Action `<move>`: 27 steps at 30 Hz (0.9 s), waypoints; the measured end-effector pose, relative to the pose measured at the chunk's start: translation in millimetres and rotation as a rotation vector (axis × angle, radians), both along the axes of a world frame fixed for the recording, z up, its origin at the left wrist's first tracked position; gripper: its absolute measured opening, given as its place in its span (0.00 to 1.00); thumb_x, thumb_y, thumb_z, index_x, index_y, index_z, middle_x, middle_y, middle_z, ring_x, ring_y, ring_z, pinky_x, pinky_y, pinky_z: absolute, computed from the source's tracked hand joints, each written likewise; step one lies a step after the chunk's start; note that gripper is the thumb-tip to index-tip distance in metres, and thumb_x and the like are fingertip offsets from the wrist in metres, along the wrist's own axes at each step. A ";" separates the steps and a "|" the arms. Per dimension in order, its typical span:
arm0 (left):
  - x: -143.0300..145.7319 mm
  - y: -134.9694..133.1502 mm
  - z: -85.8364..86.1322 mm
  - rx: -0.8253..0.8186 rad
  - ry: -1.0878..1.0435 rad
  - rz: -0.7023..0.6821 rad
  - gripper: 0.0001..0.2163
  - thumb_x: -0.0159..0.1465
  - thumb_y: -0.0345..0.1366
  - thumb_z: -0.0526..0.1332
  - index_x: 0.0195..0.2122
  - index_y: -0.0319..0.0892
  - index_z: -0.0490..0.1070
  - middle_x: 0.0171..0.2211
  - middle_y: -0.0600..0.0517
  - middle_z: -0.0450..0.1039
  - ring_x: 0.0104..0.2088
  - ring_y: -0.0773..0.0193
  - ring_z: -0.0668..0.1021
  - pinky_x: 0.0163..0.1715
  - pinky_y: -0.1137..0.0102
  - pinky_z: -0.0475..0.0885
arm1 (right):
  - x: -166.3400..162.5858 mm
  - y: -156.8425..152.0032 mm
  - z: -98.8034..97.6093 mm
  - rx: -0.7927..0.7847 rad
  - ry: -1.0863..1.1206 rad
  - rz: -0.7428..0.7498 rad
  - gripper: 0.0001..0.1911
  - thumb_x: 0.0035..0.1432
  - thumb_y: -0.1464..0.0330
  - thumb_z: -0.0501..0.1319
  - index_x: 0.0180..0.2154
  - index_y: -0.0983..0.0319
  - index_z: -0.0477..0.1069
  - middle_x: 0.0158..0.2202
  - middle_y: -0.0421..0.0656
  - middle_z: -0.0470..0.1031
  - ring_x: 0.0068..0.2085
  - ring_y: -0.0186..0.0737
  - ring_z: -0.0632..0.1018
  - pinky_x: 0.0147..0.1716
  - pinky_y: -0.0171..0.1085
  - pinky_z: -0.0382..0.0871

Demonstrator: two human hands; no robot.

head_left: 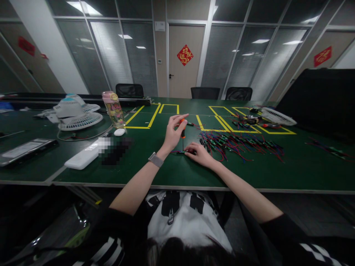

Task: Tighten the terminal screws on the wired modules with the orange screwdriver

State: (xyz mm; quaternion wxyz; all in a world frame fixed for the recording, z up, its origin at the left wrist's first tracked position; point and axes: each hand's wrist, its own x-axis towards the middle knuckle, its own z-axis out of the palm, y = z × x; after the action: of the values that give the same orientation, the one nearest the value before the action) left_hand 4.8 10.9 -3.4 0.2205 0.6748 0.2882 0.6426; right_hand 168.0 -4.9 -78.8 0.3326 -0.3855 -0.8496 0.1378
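Note:
My left hand [174, 130] grips the orange and black handle of a screwdriver [182, 133], held upright with its shaft pointing down. The screwdriver's tip meets a small green circuit board [180, 152] with thin wires, lying on the table. Fingers of my right hand [198, 153] are closed at the right end of that board, pressing it to the surface; the fingertips partly hide it. Just right of my right hand spreads a heap of similar wired circuit boards [235, 142] with red and blue wires. Another small board [190, 123] lies behind the screwdriver.
Yellow tape outlines [149, 122] mark the green table [166, 173]. To the left are a pink-lidded bottle [114, 109], white fans [79, 114] and a long white case [83, 157]. At the right lie a white fan part [279, 116] and a large black panel [318, 103].

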 end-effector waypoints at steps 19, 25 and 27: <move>0.0 3.5 -1.0 -0.022 -0.018 -0.053 0.13 0.65 0.33 0.55 0.49 0.46 0.73 0.48 0.48 0.71 0.43 0.67 0.75 0.43 0.72 0.70 | 0.3 1.2 -1.5 0.005 0.003 0.009 0.06 0.56 0.70 0.61 0.36 0.64 0.75 0.32 0.42 0.69 0.32 0.35 0.72 0.33 0.34 0.67; 2.1 2.2 -0.6 -0.099 -0.059 -0.149 0.15 0.64 0.33 0.56 0.52 0.44 0.69 0.42 0.49 0.74 0.35 0.68 0.77 0.38 0.71 0.71 | 0.5 0.8 -1.2 0.006 0.008 0.011 0.05 0.56 0.71 0.61 0.36 0.64 0.75 0.32 0.42 0.69 0.31 0.35 0.72 0.33 0.34 0.66; 1.6 -0.2 -0.2 -0.046 -0.014 -0.069 0.14 0.61 0.33 0.61 0.48 0.43 0.72 0.40 0.49 0.73 0.35 0.68 0.75 0.38 0.72 0.71 | 0.5 1.0 -1.8 0.009 0.008 0.012 0.05 0.56 0.71 0.61 0.36 0.64 0.75 0.32 0.42 0.69 0.31 0.35 0.72 0.33 0.34 0.66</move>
State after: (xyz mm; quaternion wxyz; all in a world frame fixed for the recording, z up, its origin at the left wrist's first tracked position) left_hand 6.4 10.7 -3.6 0.2602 0.6746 0.2780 0.6325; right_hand 168.5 -3.9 -80.6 0.3369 -0.3784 -0.8511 0.1376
